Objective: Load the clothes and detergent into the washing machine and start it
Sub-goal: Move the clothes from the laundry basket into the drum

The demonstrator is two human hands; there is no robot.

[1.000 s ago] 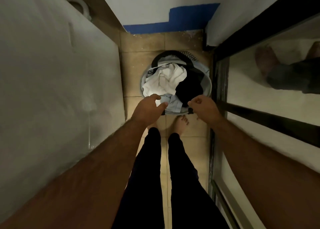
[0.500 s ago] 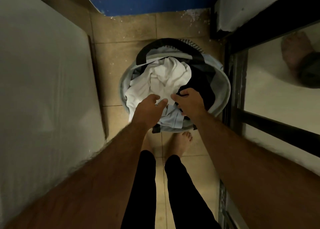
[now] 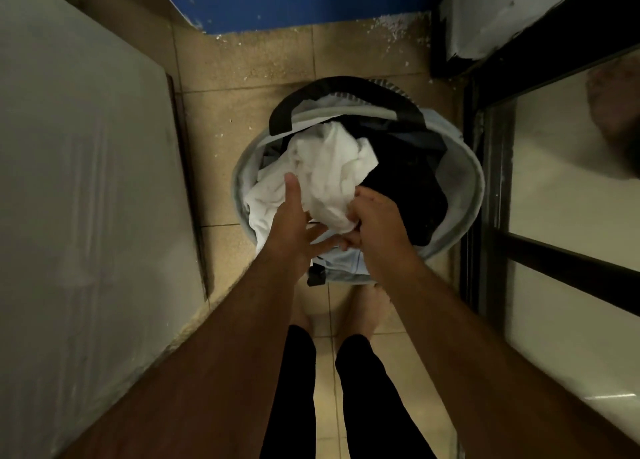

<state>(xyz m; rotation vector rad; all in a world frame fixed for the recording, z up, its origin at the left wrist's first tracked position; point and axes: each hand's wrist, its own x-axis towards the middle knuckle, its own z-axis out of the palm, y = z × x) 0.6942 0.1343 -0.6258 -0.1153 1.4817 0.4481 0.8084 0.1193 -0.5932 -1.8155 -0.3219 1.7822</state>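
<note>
Both hands reach down into the laundry basket (image 3: 474, 184), which serves as the landmark here. The left hand (image 3: 294, 230) is spread, thumb raised against the white garment (image 3: 322, 178) and fingers splayed beneath its near fold, toward the basket's near rim. The right hand (image 3: 377, 219) sits just beside it, fingers curled into the same white garment, pinching a bunch of the cloth at its near edge. The two hands almost touch above the basket's near side.

The white garment lies crumpled on top of the pile, filling the middle and left of the basket. A black garment (image 3: 408, 195) lies against it on the basket's right side, and a pale blue cloth (image 3: 343, 261) shows under the hands at the near rim. A dark handle strap (image 3: 346, 89) arches over the far side of the basket.

The basket stands on a tan tiled floor (image 3: 242, 87), with white specks scattered on the tiles beyond it. The person's bare feet (image 3: 363, 306) are planted just on the near side of the basket, with black trouser legs (image 3: 294, 389) above them. To the left of the basket runs a large pale flat surface (image 3: 86, 181). To its right stands a dark-framed glass panel (image 3: 568, 195). Beyond the basket, a wall with a blue band (image 3: 311, 1) meets the floor.
</note>
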